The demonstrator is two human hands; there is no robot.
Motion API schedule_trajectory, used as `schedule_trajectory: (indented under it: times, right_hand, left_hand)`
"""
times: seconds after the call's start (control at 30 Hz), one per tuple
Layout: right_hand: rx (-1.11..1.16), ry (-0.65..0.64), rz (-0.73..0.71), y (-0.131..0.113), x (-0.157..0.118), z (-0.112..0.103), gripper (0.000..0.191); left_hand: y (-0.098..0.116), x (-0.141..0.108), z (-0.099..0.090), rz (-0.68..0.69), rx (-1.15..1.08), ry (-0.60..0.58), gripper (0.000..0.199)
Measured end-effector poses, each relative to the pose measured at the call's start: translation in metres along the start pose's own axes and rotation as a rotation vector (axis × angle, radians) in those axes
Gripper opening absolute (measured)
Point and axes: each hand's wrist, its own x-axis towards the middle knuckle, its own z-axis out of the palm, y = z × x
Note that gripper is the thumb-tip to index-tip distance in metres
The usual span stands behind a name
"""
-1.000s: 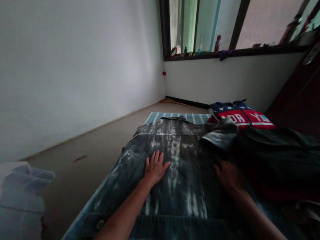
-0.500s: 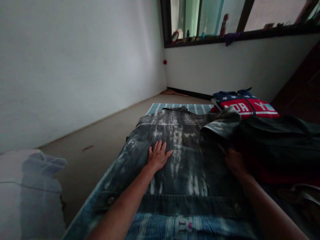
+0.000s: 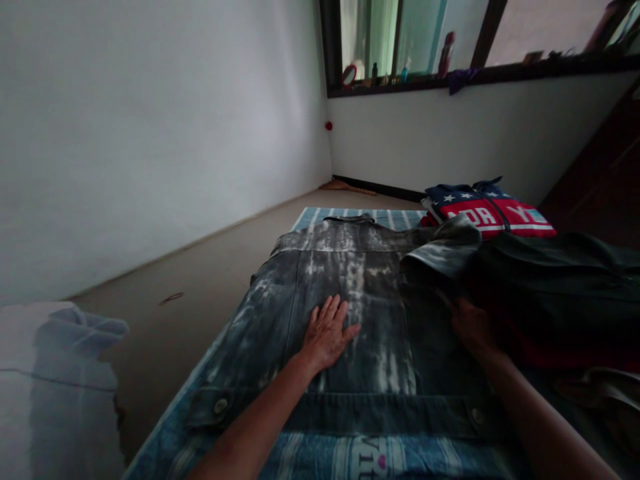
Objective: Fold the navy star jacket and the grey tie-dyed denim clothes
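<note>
A dark denim jacket [image 3: 350,273] with pale bleached streaks lies back up, its collar at the far end and its buttoned waistband towards me. My left hand [image 3: 327,333] rests flat on the middle of the jacket's back, fingers stretched out. On the right side, my right hand [image 3: 473,327] is closed at the jacket's edge, just below the folded-over sleeve [image 3: 445,250]. Its fingertips sit in shadow, but they appear to grip the jacket's cloth. Beneath the jacket is a blue striped bed cover [image 3: 320,457] with printed letters.
A folded red and blue top [image 3: 490,210] with stars lies at the far right. Dark clothes [image 3: 560,287] are heaped beside my right hand. A white covered item [image 3: 65,387] stands at the left. Small bottles and a mirror [image 3: 349,76] line the window sill.
My left hand has slid a little towards me and to the right over the jacket's back. My right hand stays at the jacket's right edge.
</note>
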Motion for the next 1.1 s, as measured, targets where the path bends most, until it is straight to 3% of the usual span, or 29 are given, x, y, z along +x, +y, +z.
schedule_trajectory:
  times: [0.23,0.4,0.5,0.6,0.77,0.97,1.1]
  right_hand:
    - [0.056,0.017,0.008,-0.003,-0.003,-0.005,0.027]
    - [0.124,0.031,0.050,0.001,-0.005,-0.008,0.030]
    - [0.185,0.032,0.066,0.007,-0.011,-0.006,0.039]
    - [0.242,0.020,0.056,0.015,-0.021,-0.003,0.046]
    - [0.307,0.012,0.048,0.020,-0.036,0.001,0.049]
    - [0.346,-0.010,0.053,0.017,-0.038,0.000,0.049]
    - [0.372,-0.020,0.050,0.017,-0.038,0.002,0.052]
  left_hand:
    - [0.005,-0.009,-0.002,0.001,0.042,0.010,0.065]
    - [0.029,-0.019,-0.009,0.036,0.048,0.005,0.067]
    - [0.045,-0.024,-0.010,0.122,0.037,-0.050,0.068]
    - [0.051,-0.025,-0.009,0.121,0.034,-0.105,0.068]
    - [0.049,-0.023,-0.008,0.128,0.044,-0.115,0.068]
    - [0.059,-0.011,-0.003,0.167,0.042,-0.002,0.071]
    - [0.064,0.000,0.008,0.229,0.002,-0.052,0.080]
